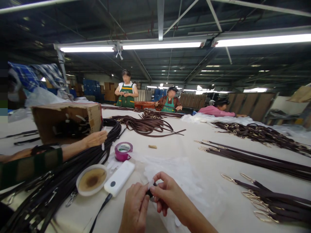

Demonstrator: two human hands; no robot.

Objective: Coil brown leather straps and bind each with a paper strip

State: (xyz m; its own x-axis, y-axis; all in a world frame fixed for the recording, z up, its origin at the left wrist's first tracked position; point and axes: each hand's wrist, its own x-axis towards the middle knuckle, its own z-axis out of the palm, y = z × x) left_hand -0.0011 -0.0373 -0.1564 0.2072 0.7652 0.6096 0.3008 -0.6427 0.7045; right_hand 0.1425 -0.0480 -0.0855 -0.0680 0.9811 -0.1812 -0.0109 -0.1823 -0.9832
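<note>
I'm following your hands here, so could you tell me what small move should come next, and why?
Probably press the white piece down onto the dark strap end: the left hand and right hand pinch both together, the piece sticking up loose.

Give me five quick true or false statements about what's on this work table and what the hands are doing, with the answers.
1. Both of the person's hands, left hand and right hand, pinch one small dark piece between them. True.
2. The roll of tape on the table is green. False: it is purple.
3. A co-worker's hand reaches in from the left, beside the cardboard box. True.
4. The white dish sits on top of the cardboard box. False: it rests on the table, next to a white rectangular device.
5. The dark straps on the right have gold-coloured metal ends. True.
</note>
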